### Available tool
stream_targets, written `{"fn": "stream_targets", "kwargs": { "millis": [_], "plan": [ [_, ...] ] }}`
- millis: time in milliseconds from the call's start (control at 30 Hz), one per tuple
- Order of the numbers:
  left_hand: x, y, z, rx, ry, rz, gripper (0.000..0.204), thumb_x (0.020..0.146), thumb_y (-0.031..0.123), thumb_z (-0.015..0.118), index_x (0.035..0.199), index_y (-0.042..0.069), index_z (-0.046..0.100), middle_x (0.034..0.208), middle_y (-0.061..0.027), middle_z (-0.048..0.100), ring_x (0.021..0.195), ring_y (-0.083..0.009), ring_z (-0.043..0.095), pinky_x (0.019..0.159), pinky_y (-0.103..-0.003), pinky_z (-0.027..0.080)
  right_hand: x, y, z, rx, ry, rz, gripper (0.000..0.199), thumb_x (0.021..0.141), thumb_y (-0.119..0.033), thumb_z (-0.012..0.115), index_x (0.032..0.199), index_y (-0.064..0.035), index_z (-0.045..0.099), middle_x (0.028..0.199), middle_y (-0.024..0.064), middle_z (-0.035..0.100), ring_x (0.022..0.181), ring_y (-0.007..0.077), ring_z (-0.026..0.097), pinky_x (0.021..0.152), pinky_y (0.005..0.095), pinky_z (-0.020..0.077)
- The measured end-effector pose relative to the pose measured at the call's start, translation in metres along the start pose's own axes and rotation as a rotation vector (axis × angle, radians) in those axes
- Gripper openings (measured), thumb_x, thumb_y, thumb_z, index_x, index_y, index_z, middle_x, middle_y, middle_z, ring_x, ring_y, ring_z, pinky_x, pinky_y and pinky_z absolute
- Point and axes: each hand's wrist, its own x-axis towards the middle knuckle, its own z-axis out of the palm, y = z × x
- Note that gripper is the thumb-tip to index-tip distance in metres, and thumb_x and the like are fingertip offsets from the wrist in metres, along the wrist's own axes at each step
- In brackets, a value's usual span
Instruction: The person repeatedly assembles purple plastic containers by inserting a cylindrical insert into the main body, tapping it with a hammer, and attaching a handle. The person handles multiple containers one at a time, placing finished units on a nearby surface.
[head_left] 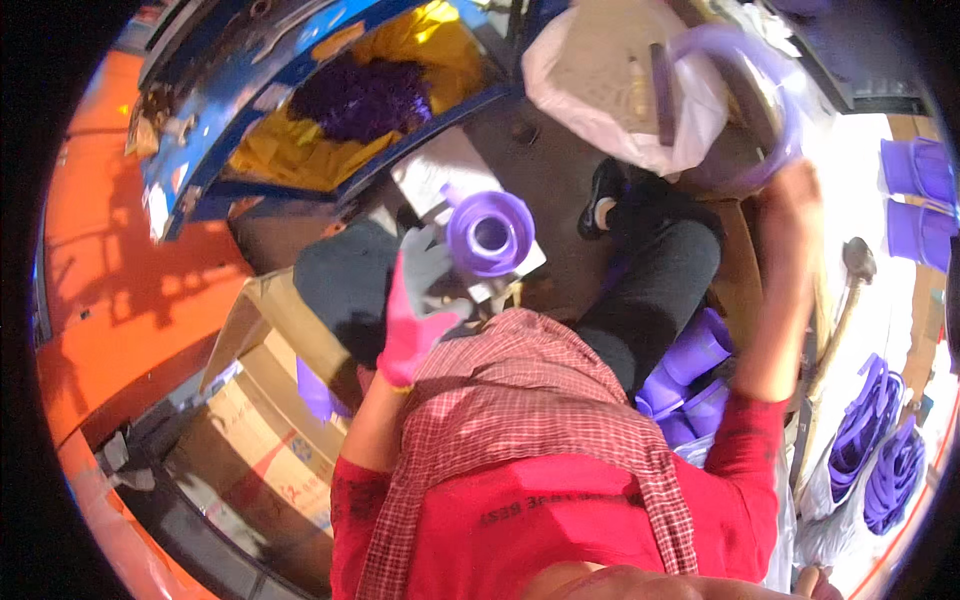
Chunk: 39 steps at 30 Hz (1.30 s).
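My left hand (424,300), in a pink and grey work glove, is open with fingers apart beside a round purple plastic part (515,207). The part has a dark hole in its middle and rests on a light flat surface (425,172) between my knees. Whether the fingertips touch it I cannot tell. Off to the right, my bare right hand (793,205) is smeared by motion. It appears closed on the lower end of a blurred purple hoop (790,85), which arcs over a white-lined container; the fingers themselves are not distinct.
A blue-framed bin (412,135) with yellow lining and purple pieces stands far left. A cardboard box (255,440) is at my left. A plastic-lined container (560,75) stands ahead. Purple cups (700,345) lie by my right leg, bagged purple strips (860,430) at far right.
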Motion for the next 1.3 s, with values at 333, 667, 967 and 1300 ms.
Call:
{"fn": "stream_targets", "kwargs": {
  "millis": [333, 667, 967, 1300],
  "plan": [
    [0.046, -0.031, -0.023, 0.884, -0.215, 0.068, 0.097, 0.071, 0.023, 0.085, 0.149, -0.002, 0.034, 0.153, -0.0232, 0.037, 0.139, -0.0364, 0.04, 0.116, -0.043, 0.032, -0.191, 0.108, 0.173, 0.457, -0.391, 0.648, 0.072, 0.081, -0.004, 0.078, 0.143, 0.0037, 0.043, 0.133, 0.0153, 0.055, 0.103, 0.0245, 0.066, 0.088, 0.0353, 0.0569],
    [0.1, -0.064, -0.061, 1.115, -0.581, -0.031, 0.095, 0.076, 0.033, 0.079, 0.151, -0.001, 0.031, 0.153, -0.0253, 0.034, 0.141, -0.0403, 0.033, 0.118, -0.044, 0.027, -0.194, 0.115, 0.194, -0.374, -0.658, 0.433, 0.109, 0.072, -0.027, 0.087, 0.156, -0.0087, 0.02, 0.088, 0.0223, 0.07, 0.081, 0.0317, 0.072, 0.074, 0.0388, 0.0559],
    [0.103, -0.066, -0.06, 1.163, -0.599, -0.039, 0.102, 0.07, 0.036, 0.083, 0.151, -0.001, 0.032, 0.154, -0.0254, 0.033, 0.141, -0.0403, 0.032, 0.118, -0.045, 0.028, -0.173, 0.109, 0.195, -0.292, -0.793, 0.659, 0.105, 0.07, -0.035, 0.087, 0.151, -0.0022, 0.028, 0.104, 0.031, 0.066, 0.088, 0.0396, 0.071, 0.078, 0.0437, 0.0571],
    [0.109, -0.062, -0.059, 1.177, -0.607, -0.021, 0.099, 0.069, 0.039, 0.082, 0.148, -0.002, 0.038, 0.156, -0.0226, 0.033, 0.142, -0.0409, 0.031, 0.118, -0.046, 0.027, -0.179, 0.116, 0.198, -0.392, -0.764, 0.524, 0.105, 0.07, -0.038, 0.087, 0.149, 0.0023, 0.03, 0.105, 0.0317, 0.065, 0.091, 0.0417, 0.069, 0.08, 0.0443, 0.0565]
  ]
}}
